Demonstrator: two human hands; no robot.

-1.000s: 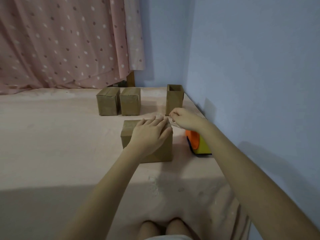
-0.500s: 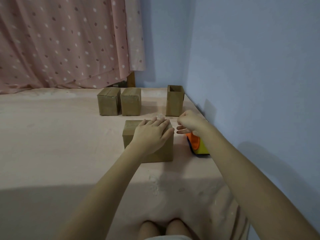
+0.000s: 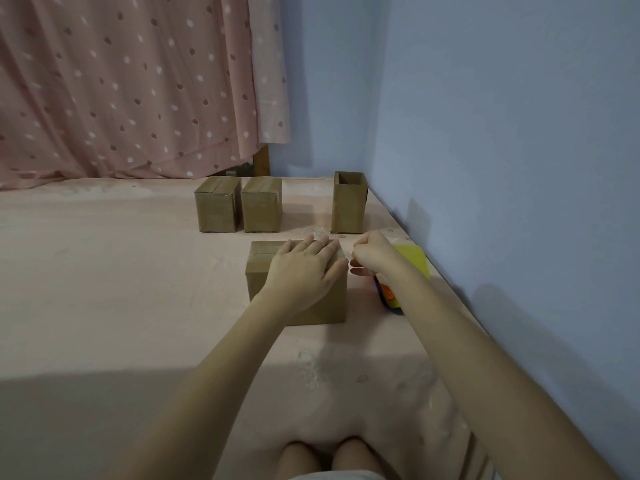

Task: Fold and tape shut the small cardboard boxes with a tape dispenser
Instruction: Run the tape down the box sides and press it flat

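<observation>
A small closed brown cardboard box (image 3: 298,282) is seen lying on the pink bedsheet (image 3: 104,289), in front of the person's knees (image 3: 332,455). The left hand (image 3: 304,271) is laid flat on its top, fingers straight and slightly spread, the fingertips reaching the far right edge. The right hand (image 3: 374,258) is held just beside the box's right end with its fingers curled into a loose fist; whether anything, such as a strip of tape, is pinched in it cannot be told. A yellow, orange and blue plastic tape dispenser (image 3: 401,275) is partly hidden under the right wrist, close to the blue wall (image 3: 502,168). Farther back, two closed brown cardboard boxes (image 3: 239,204) are stood side by side, touching, and a taller open-topped brown cardboard box (image 3: 349,202) is stood apart to their right. A pink spotted curtain (image 3: 131,84) hangs behind.
</observation>
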